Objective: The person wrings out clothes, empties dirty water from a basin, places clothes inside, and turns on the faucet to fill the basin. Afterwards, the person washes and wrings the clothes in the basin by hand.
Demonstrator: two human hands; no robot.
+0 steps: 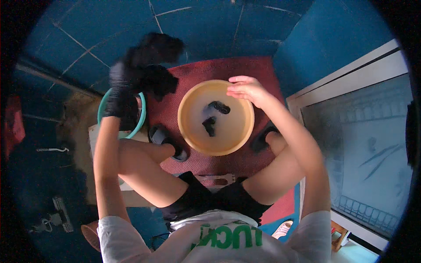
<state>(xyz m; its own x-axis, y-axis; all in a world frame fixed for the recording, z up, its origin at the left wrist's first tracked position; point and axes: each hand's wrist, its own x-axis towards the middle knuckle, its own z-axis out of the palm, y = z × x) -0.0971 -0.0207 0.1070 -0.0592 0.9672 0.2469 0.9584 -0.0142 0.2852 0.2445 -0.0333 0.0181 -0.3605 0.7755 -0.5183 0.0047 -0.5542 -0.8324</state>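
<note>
A black covering like a glove wraps my left hand (118, 81), which is raised at the far left over the teal-rimmed tub. From it hangs a bunched black cloth (160, 52), blurred by motion, and my fingers are closed on it. My bare right hand (247, 91) is above the far right rim of the yellow basin (186, 136), fingers stretched out and holding nothing. Cloudy water fills the basin. Two dark pieces of cloth, one farther right (219, 107) and one nearer (210, 126), show at its surface; the rest of them is hidden underwater.
The teal tub (142, 116) left of the basin has dark contents. My slippered feet flank the basin on a red mat (175, 72). A blue tiled wall (201, 30) rises behind; a white-framed glass panel (368, 144) stands at right. A white shoe (283, 229) lies near right.
</note>
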